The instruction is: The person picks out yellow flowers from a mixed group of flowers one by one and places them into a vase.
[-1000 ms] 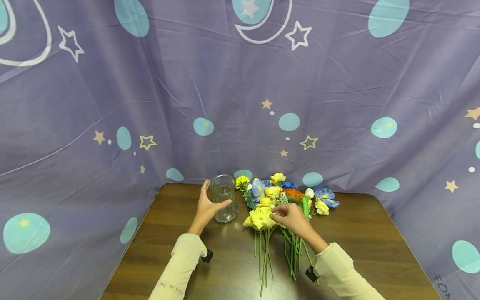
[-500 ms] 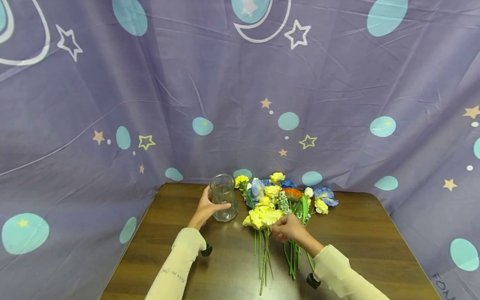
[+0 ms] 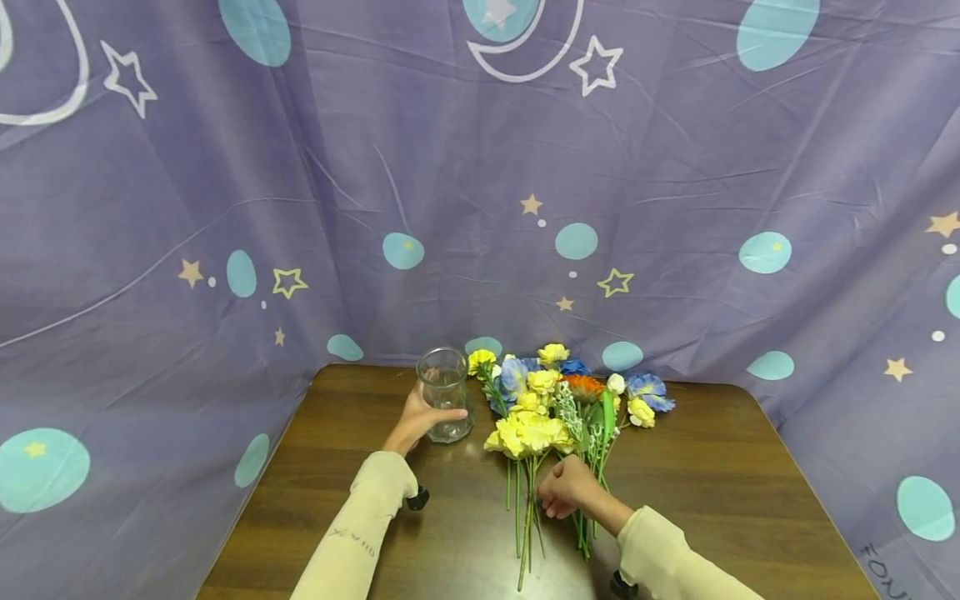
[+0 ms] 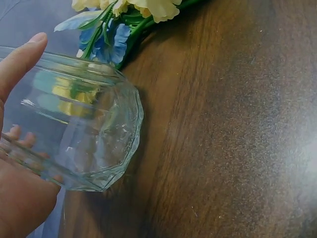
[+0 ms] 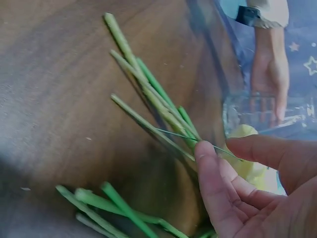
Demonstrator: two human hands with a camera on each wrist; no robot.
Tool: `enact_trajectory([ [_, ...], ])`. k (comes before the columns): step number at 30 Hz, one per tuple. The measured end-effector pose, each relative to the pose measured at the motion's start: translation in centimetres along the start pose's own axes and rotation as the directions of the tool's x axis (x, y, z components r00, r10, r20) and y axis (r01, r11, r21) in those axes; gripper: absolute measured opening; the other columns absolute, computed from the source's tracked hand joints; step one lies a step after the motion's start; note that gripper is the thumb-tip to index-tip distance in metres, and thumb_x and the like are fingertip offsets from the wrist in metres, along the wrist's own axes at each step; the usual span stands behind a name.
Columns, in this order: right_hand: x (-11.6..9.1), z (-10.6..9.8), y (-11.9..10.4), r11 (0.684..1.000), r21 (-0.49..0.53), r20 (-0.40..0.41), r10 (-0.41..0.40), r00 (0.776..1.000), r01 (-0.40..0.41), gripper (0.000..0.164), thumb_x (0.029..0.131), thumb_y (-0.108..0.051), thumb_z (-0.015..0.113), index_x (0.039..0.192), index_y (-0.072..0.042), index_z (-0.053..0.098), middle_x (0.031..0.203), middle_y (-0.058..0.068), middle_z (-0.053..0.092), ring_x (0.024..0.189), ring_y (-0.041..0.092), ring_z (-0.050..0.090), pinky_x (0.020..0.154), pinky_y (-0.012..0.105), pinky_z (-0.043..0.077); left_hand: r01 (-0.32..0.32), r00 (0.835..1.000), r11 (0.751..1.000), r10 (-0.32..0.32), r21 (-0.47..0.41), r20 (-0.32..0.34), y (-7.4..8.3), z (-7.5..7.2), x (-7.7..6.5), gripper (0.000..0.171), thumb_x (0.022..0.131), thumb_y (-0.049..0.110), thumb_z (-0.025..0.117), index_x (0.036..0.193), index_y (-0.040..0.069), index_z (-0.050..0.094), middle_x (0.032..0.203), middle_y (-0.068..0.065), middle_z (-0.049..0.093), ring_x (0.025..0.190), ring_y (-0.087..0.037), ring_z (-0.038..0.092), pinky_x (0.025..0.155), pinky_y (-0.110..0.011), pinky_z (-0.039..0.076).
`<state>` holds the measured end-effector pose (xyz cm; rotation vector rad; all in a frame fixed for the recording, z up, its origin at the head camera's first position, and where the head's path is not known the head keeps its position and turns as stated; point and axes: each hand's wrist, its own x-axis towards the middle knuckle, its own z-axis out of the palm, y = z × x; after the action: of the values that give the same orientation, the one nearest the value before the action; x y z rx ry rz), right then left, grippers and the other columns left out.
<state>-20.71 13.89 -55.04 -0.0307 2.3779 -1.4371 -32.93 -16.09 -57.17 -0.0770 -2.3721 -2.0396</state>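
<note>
A clear glass vase [image 3: 448, 400] stands upright at the table's back left, faceted near its base. My left hand [image 3: 422, 418] grips it from the left, thumb across the front; in the left wrist view the fingers show through the glass [image 4: 94, 134]. My right hand [image 3: 572, 487] is low beside the stems of a yellow flower [image 3: 528, 433]. In the right wrist view, its fingertips [image 5: 204, 148] are at the green stems [image 5: 153, 91], with a gap between thumb and forefinger. A thin green strand crosses that gap.
Behind and right of my right hand lie more artificial flowers: blue irises [image 3: 651, 392], an orange bloom [image 3: 583, 387] and white sprigs [image 3: 567, 408]. Their stems point toward the front of the brown wooden table [image 3: 712, 500]. A purple patterned cloth [image 3: 465, 167] hangs behind.
My right hand has moved down from the yellow blossoms to their stems. My left hand has closed in round the vase, which stays in about the same place.
</note>
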Motion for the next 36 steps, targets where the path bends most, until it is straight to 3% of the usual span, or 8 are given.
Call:
enact_trajectory([
  [8, 0.0, 0.8, 0.1, 1.000, 0.006, 0.057, 0.000, 0.998, -0.001, 0.016, 0.087, -0.003, 0.076, 0.078, 0.010, 0.074, 0.058, 0.014, 0.069, 0.045, 0.013, 0.065, 0.048, 0.034, 0.060, 0.030, 1.000, 1.000, -0.030, -0.007, 0.002, -0.1, -0.1, 0.2, 0.090, 0.073, 0.007, 0.090, 0.150, 0.009, 0.043, 0.145, -0.020, 0.054, 0.134, -0.038, 0.052, 0.116, -0.055, 0.040],
  [15, 0.1, 1.5, 0.4, 0.993, 0.054, 0.135, 0.101, 0.986, -0.109, 0.015, 0.083, -0.002, 0.079, 0.075, 0.009, 0.073, 0.050, 0.004, 0.065, 0.040, 0.006, 0.059, 0.042, 0.023, 0.054, 0.020, 0.999, 1.000, -0.020, 0.014, 0.032, -0.5, 0.1, 0.3, 0.091, 0.075, 0.011, 0.090, 0.151, 0.012, 0.041, 0.144, -0.018, 0.055, 0.133, -0.037, 0.052, 0.115, -0.055, 0.041],
  [25, -0.3, 2.3, 0.6, 0.994, 0.035, 0.141, 0.101, 0.985, -0.107, 0.023, 0.081, 0.001, 0.078, 0.061, 0.001, 0.065, 0.048, 0.004, 0.065, 0.039, 0.006, 0.059, 0.043, 0.026, 0.055, 0.002, 1.000, 1.000, -0.002, 0.024, 0.021, -0.9, 0.3, -0.3, 0.089, 0.073, 0.010, 0.091, 0.149, 0.012, 0.044, 0.140, -0.017, 0.059, 0.128, -0.034, 0.057, 0.112, -0.052, 0.045],
  [36, -0.4, 2.2, 0.7, 0.995, 0.058, 0.150, 0.078, 0.986, -0.087, 0.009, 0.082, 0.003, 0.075, 0.075, 0.007, 0.072, 0.057, 0.014, 0.070, 0.044, 0.009, 0.064, 0.046, 0.026, 0.058, 0.012, 1.000, 1.000, -0.012, -0.001, 0.018, -1.1, 0.0, -0.1, 0.089, 0.073, 0.010, 0.090, 0.149, 0.015, 0.044, 0.142, -0.016, 0.058, 0.130, -0.034, 0.055, 0.114, -0.052, 0.042],
])
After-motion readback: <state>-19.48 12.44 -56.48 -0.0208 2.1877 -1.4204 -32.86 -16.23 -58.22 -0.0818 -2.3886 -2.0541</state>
